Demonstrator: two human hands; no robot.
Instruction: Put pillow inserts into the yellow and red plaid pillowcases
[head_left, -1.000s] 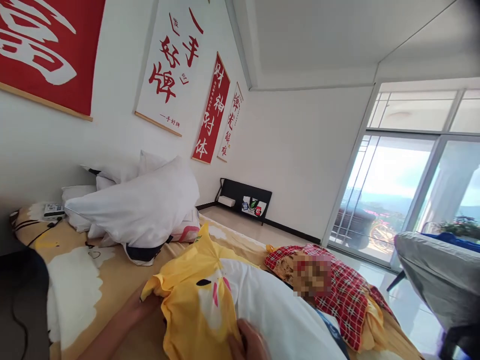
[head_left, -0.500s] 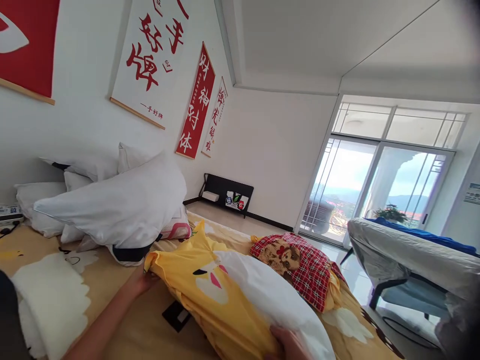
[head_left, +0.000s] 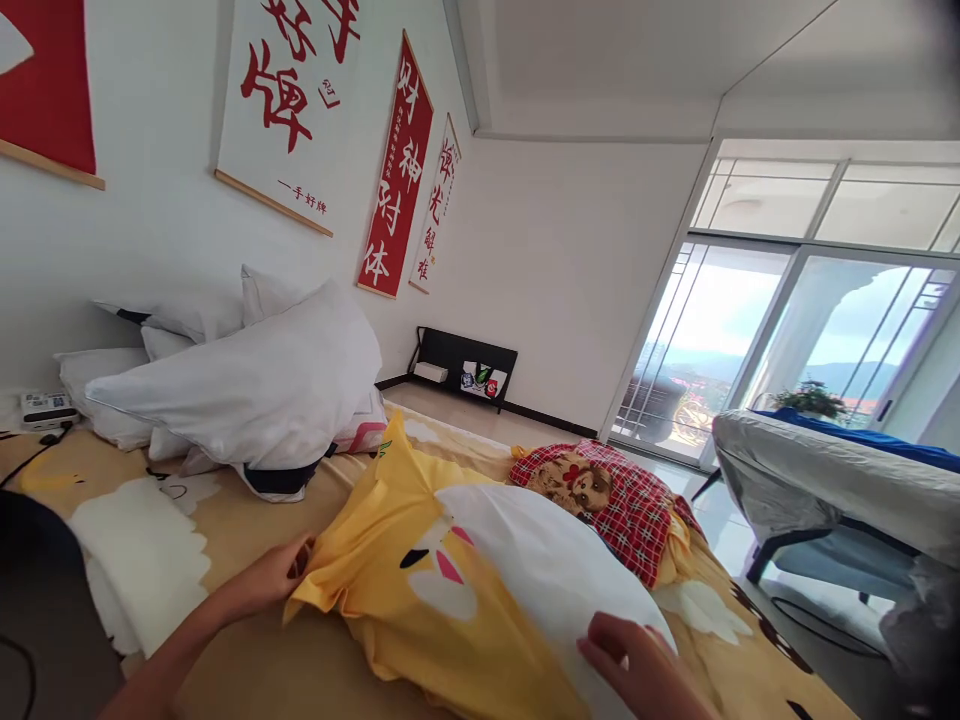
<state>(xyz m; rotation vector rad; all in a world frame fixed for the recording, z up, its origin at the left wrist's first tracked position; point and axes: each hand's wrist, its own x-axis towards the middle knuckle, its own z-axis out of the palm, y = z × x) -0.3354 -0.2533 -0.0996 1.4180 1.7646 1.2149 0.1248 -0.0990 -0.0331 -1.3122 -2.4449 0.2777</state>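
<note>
A yellow pillowcase (head_left: pixel 420 610) with a cartoon face lies on the bed, with a white pillow (head_left: pixel 547 570) partly out of its open end. My left hand (head_left: pixel 274 575) pinches the pillowcase's left edge. My right hand (head_left: pixel 637 665) rests on the white pillow near its lower right end, fingers curled over it. Both forearms come in from the bottom of the view.
The bed has a tan cartoon-print sheet (head_left: pixel 247 540). A pile of white pillows (head_left: pixel 247 390) lies at its head by the wall. A red checked cushion (head_left: pixel 615 495) sits at the far side. A small device (head_left: pixel 46 407) lies far left. A grey covered seat (head_left: pixel 832 495) stands right.
The view has swung slightly. My left hand has slid lower along the pillowcase edge. My right hand has moved up onto the white pillow. More white pillow shows outside the case.
</note>
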